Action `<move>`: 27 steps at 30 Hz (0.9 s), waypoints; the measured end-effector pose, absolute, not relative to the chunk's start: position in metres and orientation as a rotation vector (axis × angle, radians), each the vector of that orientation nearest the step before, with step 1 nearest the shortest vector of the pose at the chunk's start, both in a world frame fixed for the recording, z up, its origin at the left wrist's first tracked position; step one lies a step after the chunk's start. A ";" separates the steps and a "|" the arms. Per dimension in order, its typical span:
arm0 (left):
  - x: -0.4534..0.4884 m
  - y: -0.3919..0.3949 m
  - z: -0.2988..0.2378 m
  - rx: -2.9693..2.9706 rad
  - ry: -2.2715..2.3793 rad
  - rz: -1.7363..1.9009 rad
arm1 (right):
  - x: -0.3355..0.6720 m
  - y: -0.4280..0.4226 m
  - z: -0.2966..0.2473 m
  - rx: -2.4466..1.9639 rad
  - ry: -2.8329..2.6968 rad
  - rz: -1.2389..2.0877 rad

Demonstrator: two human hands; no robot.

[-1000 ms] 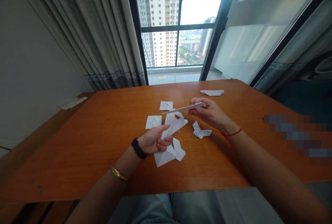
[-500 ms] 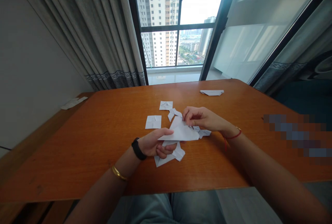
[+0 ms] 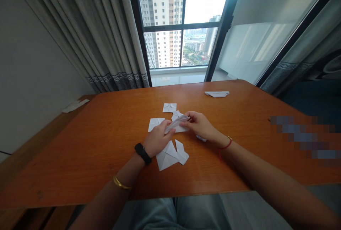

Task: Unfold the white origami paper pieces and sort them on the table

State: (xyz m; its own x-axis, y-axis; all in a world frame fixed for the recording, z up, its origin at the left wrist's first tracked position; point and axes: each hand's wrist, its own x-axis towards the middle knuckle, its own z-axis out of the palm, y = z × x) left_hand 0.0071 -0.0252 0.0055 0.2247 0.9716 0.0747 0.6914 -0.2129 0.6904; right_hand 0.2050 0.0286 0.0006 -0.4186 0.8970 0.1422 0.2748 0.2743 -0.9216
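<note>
One end, the left, of a folded white paper (image 3: 176, 123) is sitting between the closed thumb and fingers of your left hand (image 3: 156, 140), above the wooden table (image 3: 114, 123); your right hand (image 3: 199, 126) is pinching the right end. You are likely handling something light, flexible and easily creased; you should be gripping its edges gently. Versus half a second ago, the paper is presenting a narrower profile, and your left hand's back is facing up.

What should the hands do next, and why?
Probably pinch the paper flatter with the right hand: the left hand grips its left end, and its layers look slightly parted at the right end.
</note>
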 end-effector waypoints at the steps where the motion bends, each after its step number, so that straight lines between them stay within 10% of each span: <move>1: 0.006 -0.024 0.003 2.091 1.651 0.667 | 0.204 0.030 -0.003 -1.094 -1.882 1.044; 10: 0.006 -0.016 -0.013 2.336 1.876 0.391 | 0.201 0.031 -0.012 -1.166 -2.173 0.455; 27: 0.010 -0.019 -0.012 2.503 1.919 0.200 | 0.203 0.029 -0.006 -0.979 -2.301 0.505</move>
State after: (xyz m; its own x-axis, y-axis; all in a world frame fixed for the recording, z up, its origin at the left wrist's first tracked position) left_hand 0.0101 -0.0186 -0.0116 0.2550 0.9605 0.1115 0.9629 -0.2628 0.0618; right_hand 0.2027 0.0286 -0.0064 -0.5613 0.7437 0.3633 0.5235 0.6589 -0.5402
